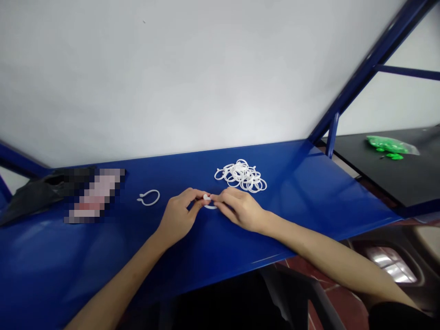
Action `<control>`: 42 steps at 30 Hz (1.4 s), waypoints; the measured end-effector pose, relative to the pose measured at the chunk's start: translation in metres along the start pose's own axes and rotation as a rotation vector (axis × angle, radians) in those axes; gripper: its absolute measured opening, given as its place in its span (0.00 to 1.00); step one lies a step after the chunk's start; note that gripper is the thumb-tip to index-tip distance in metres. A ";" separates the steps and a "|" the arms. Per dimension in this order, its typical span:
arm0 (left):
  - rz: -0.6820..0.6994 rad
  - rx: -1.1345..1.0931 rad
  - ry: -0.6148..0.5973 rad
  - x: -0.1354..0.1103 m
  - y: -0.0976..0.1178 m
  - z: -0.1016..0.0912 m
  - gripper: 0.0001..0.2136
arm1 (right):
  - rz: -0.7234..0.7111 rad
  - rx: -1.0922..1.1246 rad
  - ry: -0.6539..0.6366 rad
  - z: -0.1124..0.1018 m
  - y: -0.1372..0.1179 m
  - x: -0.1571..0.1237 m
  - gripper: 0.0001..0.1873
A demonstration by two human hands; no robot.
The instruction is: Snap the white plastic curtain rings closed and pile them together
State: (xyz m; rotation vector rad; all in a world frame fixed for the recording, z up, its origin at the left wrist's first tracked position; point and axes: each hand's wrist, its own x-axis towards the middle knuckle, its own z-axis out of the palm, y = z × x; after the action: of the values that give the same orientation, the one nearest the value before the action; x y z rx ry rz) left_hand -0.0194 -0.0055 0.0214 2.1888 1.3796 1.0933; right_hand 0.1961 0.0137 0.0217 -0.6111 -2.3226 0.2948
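My left hand (178, 215) and my right hand (239, 208) meet over the blue table (309, 197), both pinching the same small white plastic ring (208, 202). Fingers of each hand are closed on the ring's ends, and part of it is hidden by them. A pile of several white rings (242, 176) lies just behind my right hand. One single white ring (149, 197) lies apart, to the left of my left hand.
A black bag (30, 195) and a blurred-out object (94, 195) sit at the table's far left. A white wall rises behind. Blue frame bars (364, 68) stand at right, beside a black table (405, 178) carrying green plastic parts (390, 146).
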 end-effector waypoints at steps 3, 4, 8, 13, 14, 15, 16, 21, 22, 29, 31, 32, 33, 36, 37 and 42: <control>0.060 0.235 0.007 0.006 -0.011 -0.017 0.14 | 0.079 -0.043 0.102 -0.012 0.011 0.004 0.11; 0.044 0.356 0.031 0.007 -0.018 -0.025 0.16 | 0.121 -0.077 0.157 -0.018 0.017 0.005 0.10; -0.151 0.797 -0.029 0.004 -0.055 -0.056 0.25 | 0.387 -0.288 0.308 -0.042 0.049 0.002 0.09; -0.162 0.873 -0.138 -0.007 -0.091 -0.072 0.23 | 0.547 -0.381 0.230 -0.050 0.079 -0.004 0.07; -0.148 0.843 -0.146 -0.008 -0.093 -0.071 0.20 | 0.550 -0.393 0.210 -0.049 0.083 -0.005 0.07; -0.135 0.810 -0.150 -0.008 -0.093 -0.070 0.18 | 0.549 -0.404 0.195 -0.049 0.086 -0.006 0.07; -0.123 0.781 -0.153 -0.008 -0.092 -0.068 0.16 | 0.548 -0.414 0.186 -0.048 0.089 -0.006 0.07; -0.070 0.651 -0.194 0.000 -0.072 -0.052 0.15 | 0.503 -0.448 0.271 -0.051 0.086 -0.004 0.09; -0.046 0.608 -0.194 0.002 -0.065 -0.047 0.14 | 0.466 -0.441 0.292 -0.051 0.081 -0.003 0.09; 0.323 0.370 -0.012 0.001 -0.011 -0.006 0.08 | 0.314 0.069 0.096 -0.018 0.019 0.006 0.11; 0.404 0.371 -0.041 -0.003 -0.002 0.003 0.09 | 0.372 0.246 0.035 -0.005 0.008 0.006 0.12; 0.432 0.376 -0.056 -0.005 0.000 0.007 0.09 | 0.394 0.304 0.028 0.000 0.005 0.005 0.12; 0.456 0.378 -0.065 -0.007 0.001 0.011 0.09 | 0.407 0.343 0.032 0.004 0.005 0.005 0.11; 0.429 0.322 0.028 -0.009 -0.001 0.017 0.06 | 0.412 0.372 0.076 0.007 0.009 0.002 0.11; 0.361 0.284 0.095 -0.008 -0.002 0.018 0.04 | 0.410 0.366 0.091 0.007 0.011 0.002 0.11; -0.128 0.011 0.114 0.000 -0.003 0.009 0.09 | 0.347 0.311 0.090 0.003 0.014 0.000 0.10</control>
State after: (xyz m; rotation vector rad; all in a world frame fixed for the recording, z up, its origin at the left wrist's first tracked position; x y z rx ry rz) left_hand -0.0145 -0.0027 0.0136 2.0422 1.5542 1.1818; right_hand 0.1986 0.0255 0.0148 -0.8463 -2.0209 0.7566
